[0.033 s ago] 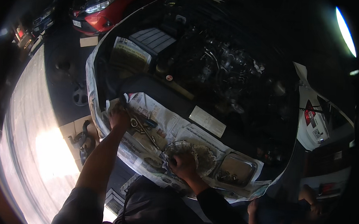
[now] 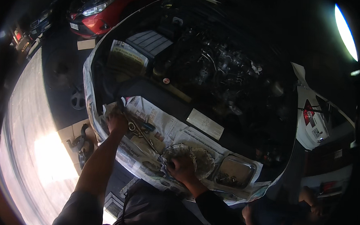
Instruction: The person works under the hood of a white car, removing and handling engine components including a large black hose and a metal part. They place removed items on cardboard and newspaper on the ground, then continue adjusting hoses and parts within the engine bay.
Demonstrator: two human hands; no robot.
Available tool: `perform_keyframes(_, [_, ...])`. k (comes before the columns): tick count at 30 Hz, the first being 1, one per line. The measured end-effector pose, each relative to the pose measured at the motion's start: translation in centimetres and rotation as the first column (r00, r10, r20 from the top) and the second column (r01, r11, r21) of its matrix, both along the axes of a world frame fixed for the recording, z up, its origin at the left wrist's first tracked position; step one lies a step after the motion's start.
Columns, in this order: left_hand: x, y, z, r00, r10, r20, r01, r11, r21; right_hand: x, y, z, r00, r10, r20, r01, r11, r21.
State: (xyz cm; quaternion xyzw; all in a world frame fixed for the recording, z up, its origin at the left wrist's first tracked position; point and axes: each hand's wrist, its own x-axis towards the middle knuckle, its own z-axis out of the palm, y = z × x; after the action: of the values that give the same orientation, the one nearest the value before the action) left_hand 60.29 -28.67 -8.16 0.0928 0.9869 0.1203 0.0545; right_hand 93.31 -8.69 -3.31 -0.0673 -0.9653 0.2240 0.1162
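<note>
My left hand (image 2: pixel 117 122) rests on the newspaper-covered front edge of the open car, beside a wrench (image 2: pixel 142 133) and a blue-handled tool (image 2: pixel 148 126). Its fingers are dim, and I cannot tell whether they hold anything. My right hand (image 2: pixel 182 168) is closed, thumb and fingers drawn together, over a round grey piece with a ragged rim (image 2: pixel 177 150); whatever lies in the fingers is hidden. A second ragged-edged grey piece (image 2: pixel 205 162) lies against it on the right. Farther right, a metal tray (image 2: pixel 253 170) holds several small metal parts.
Beyond the newspaper (image 2: pixel 173 126) lies the dark engine (image 2: pixel 223 66), with a pale label plate (image 2: pixel 206 124) in front of it. Black curved hoses (image 2: pixel 80 142) lie on cardboard at left. A red car (image 2: pixel 97 16) and a white car (image 2: pixel 313 123) stand nearby; another person's arm (image 2: pixel 308 196) shows lower right.
The whole view has shifted slightly, the car appearing a little farther left. Both hands keep nearly the same places; the right hand has turned slightly over the grey piece.
</note>
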Motion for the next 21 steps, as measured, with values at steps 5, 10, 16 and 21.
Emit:
perform_keyframes(5, [-3.0,-1.1,-0.6,0.941,-0.138,0.310,0.213,0.951,-0.224,0.4,0.2,-0.9,1.000,0.006,-0.007,-0.006,1.000,-0.024])
perform_keyframes(10, [-5.0,-4.5,1.5,0.855,-0.511,0.086,0.510,0.859,0.037,-1.0,0.7,0.1,0.987,-0.093,0.132,0.116,0.978,-0.175])
perform_keyframes(16, [0.4,-1.7,11.4,0.972,-0.211,-0.104,0.235,0.863,0.447,-7.1,3.1,5.9,0.982,-0.137,0.130,0.183,0.857,-0.482])
perform_keyframes(21, [2.2,8.5,15.8,0.915,-0.402,0.024,0.221,0.552,0.804,-18.1,6.1,9.2,0.971,-0.153,-0.183,0.073,0.921,-0.383])
